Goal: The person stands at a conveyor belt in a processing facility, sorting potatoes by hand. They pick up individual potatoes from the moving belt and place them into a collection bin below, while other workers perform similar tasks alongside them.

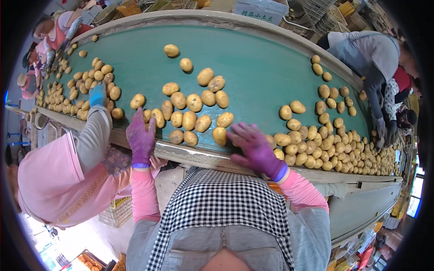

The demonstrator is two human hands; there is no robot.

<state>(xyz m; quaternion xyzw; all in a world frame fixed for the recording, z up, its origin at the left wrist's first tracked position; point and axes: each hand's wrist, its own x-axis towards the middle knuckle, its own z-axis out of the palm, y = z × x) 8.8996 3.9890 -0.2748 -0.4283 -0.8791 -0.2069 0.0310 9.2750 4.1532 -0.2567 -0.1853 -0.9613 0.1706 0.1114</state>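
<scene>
Both my hands wear purple gloves and rest at the near edge of a green conveyor belt (262,58). My left hand (141,135) has its fingers stretched out beside a potato (157,118), at the left side of a loose group. My right hand (257,147) lies with fingers spread, its tips next to a potato (219,136) at the right of that group. On its other side a dense heap of potatoes (312,147) begins. Neither hand grips a potato that I can see; what lies under the right palm is hidden.
At my left a co-worker in pink (54,176) reaches onto the belt with a blue-gloved hand (97,95). Another person (361,49) leans over the far right side. More people stand at the far left. A white box (261,11) and crates (316,13) sit beyond the belt.
</scene>
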